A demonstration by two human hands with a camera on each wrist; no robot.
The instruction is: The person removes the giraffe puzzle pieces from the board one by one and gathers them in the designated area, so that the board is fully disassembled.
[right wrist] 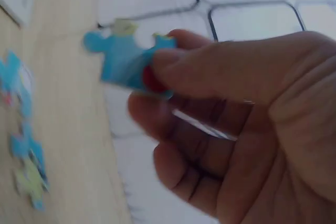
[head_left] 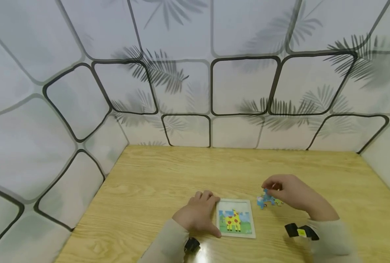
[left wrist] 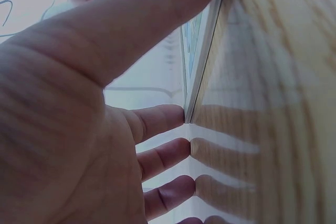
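A white-framed jigsaw puzzle lies on the table, with a yellow giraffe with red spots on green and blue; its upper part shows bare white areas. My left hand rests at the frame's left side, thumb near the lower corner, another finger touching the upper one. The left wrist view shows the fingers spread on the wood. To the right, my right hand pinches a light blue puzzle piece with a red patch, held above the table between thumb and forefinger. Loose puzzle pieces lie just below that hand.
The wooden table extends around the puzzle. A patterned wall covering with dark outlines and leaf prints rises behind and at both sides. Dark straps sit at both wrists.
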